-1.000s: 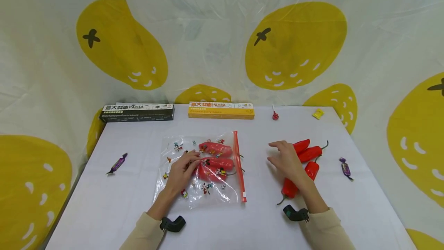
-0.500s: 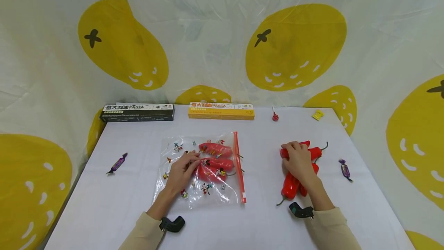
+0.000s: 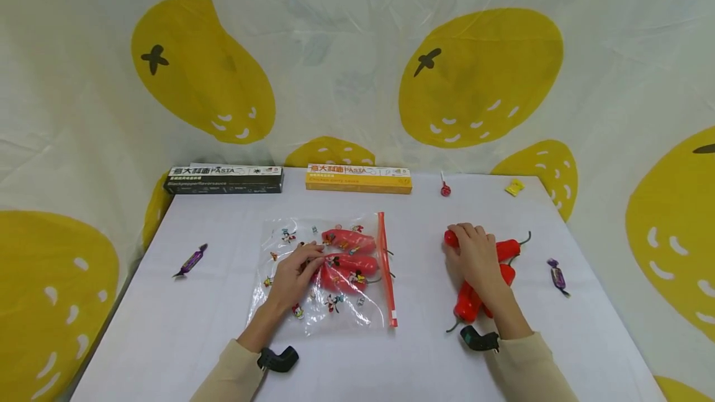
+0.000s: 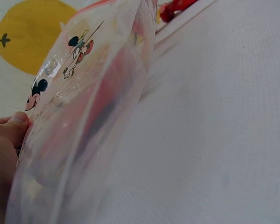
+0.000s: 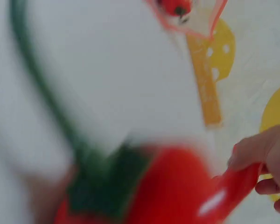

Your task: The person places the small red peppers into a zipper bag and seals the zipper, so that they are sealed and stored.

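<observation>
A clear zip bag (image 3: pixel 349 318) with cartoon prints and a red zip strip (image 3: pixel 385 265) lies flat, with several red chili peppers (image 3: pixel 349 241) inside. My left hand (image 3: pixel 292 275) pinches the bag's upper film at its middle; the left wrist view shows the thumb (image 4: pixel 18 122) against the plastic. Right of the bag, my right hand (image 3: pixel 478 260) grips a red chili pepper (image 3: pixel 450 239), whose end pokes out past the fingertips. In the right wrist view, thumb and fingers close round the pepper (image 5: pixel 242 182). Beneath that hand lie more loose peppers (image 3: pixel 468 304), partly covered.
Along the back edge stand a black pasta box (image 3: pixel 223 182) and a yellow pasta box (image 3: pixel 357 180). A red lollipop (image 3: pixel 445 190) and a yellow sweet (image 3: pixel 514 187) lie back right. Purple wrapped candies rest at left (image 3: pixel 191 260) and right (image 3: pixel 557 276).
My right hand has come down from hovering at the loose peppers and gripped one, drawing it slightly left. The left hand stays on the bag.
</observation>
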Motion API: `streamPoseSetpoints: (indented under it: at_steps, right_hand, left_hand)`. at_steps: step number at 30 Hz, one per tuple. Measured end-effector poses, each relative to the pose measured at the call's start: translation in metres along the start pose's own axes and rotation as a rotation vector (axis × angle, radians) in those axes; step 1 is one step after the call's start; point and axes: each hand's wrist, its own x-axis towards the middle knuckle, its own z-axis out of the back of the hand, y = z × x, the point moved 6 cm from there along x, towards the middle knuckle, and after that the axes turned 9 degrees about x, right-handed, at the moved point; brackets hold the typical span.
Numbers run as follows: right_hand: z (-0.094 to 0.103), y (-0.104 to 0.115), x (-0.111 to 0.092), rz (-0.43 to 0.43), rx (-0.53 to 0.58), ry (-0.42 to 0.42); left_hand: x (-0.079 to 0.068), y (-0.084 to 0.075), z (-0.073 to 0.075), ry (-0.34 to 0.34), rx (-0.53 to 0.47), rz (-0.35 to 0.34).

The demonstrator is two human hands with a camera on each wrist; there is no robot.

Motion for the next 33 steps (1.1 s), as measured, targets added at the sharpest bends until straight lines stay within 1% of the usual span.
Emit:
streamPoseSetpoints:
  at_steps: [6,8,10,12,16,20,25,27,29,31,33]
  right_hand:
    - [0.025,0.024,-0.009,-0.02,0.296,-0.125]
    - [0.03,0.029,-0.011,-0.027,0.375,-0.144]
    - [0.031,0.031,-0.013,-0.036,0.45,-0.125]
    - [0.028,0.031,-0.015,-0.059,0.544,-0.073]
    - [0.01,0.031,-0.017,-0.119,0.676,0.055]
    - [-0.016,0.039,-0.017,-0.144,0.715,0.14]
    - [-0.05,0.058,-0.017,-0.159,0.731,0.226]
    - [-0.061,0.067,-0.016,-0.132,0.711,0.238]
    - [-0.069,0.077,-0.015,-0.085,0.679,0.236]
    - [-0.073,0.085,-0.014,-0.044,0.655,0.214]
    - [-0.073,0.093,-0.012,-0.022,0.643,0.201]
  left_hand:
    - [0.0,0.0,0.001,-0.005,0.007,-0.012]
    - [0.001,0.0,0.001,-0.004,0.008,-0.012]
    - [0.0,0.0,0.002,0.0,0.007,-0.006]
    - [0.0,0.0,0.001,0.007,0.005,0.001]
    - [0.001,0.001,0.001,0.019,0.004,0.012]
    - [0.0,0.002,0.0,0.023,0.002,0.015]
    - [0.0,-0.001,0.001,-0.012,-0.001,-0.023]
    - [0.0,-0.002,0.001,-0.024,0.011,-0.034]
    - [-0.001,-0.003,0.0,-0.025,0.025,-0.036]
    - [-0.001,-0.003,-0.001,-0.025,0.035,-0.038]
    - [-0.001,-0.003,-0.001,-0.024,0.043,-0.038]
